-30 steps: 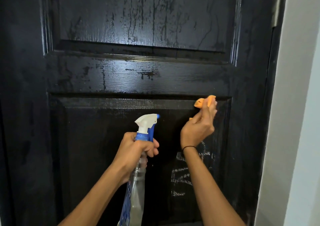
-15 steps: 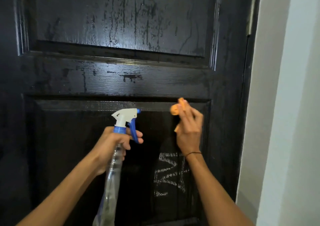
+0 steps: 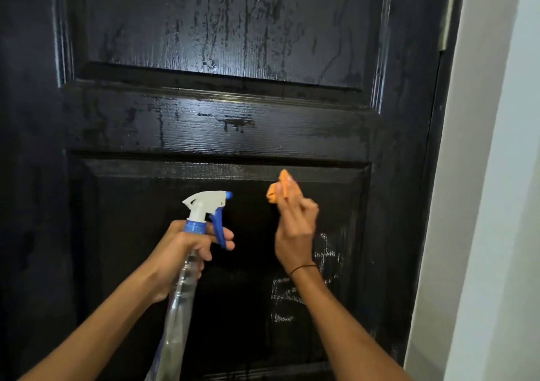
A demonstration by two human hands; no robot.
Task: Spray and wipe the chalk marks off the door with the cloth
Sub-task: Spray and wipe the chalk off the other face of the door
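A black panelled door [image 3: 222,135] fills the view, wet with drip streaks on its upper panel. White chalk marks [image 3: 324,263] sit on the lower panel, partly hidden by my right forearm. My left hand [image 3: 187,249] grips the neck of a clear spray bottle [image 3: 178,301] with a white and blue trigger head, fingers on the trigger, nozzle pointing right. My right hand [image 3: 295,228] holds a small orange cloth [image 3: 276,190] against the top of the lower panel, above the chalk.
A white wall [image 3: 491,176] runs down the right side beside the door frame. A metal hinge [image 3: 445,15] shows at the door's upper right edge.
My right hand with the cloth has slid left along the top of the lower panel. The bottle has stayed level in my left hand.
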